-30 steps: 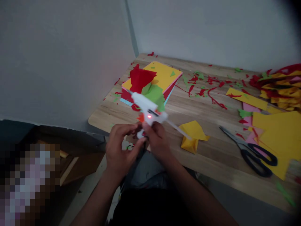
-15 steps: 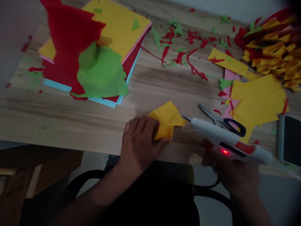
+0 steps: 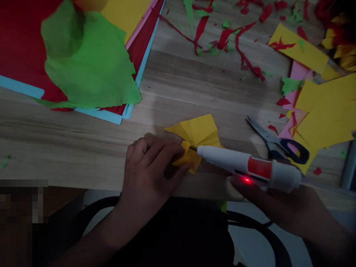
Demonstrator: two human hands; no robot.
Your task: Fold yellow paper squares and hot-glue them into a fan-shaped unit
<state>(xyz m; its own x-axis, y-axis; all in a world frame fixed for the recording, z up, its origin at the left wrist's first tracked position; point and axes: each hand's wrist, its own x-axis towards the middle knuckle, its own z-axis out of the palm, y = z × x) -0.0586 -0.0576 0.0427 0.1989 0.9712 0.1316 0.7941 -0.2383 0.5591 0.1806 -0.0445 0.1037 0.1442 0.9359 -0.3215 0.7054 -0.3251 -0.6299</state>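
Near the table's front edge, my left hand (image 3: 154, 163) is closed on a folded piece of yellow paper (image 3: 201, 129), pinching its lower left part. Creases run across the paper and its upper flaps spread out. My right hand (image 3: 274, 207) grips a white glue gun (image 3: 230, 157) with a red panel and a lit red light. The gun's metal nozzle points left and meets the middle of the folded paper. Whether glue is coming out I cannot make out. Just beyond the gun lie scissors (image 3: 278, 142) with dark handles, slightly apart at the blades.
A stack of coloured sheets with a torn green piece (image 3: 91, 66) on top lies at the left. Red scraps (image 3: 222, 39) and green bits litter the far side. Yellow sheets (image 3: 325, 115) lie at the right, near a dark-screened device (image 3: 349, 165) at the edge.
The glue gun has moved left, its nozzle now at the paper's centre instead of its right edge. The yellow paper has turned in my left hand. The view has shifted closer to the table.
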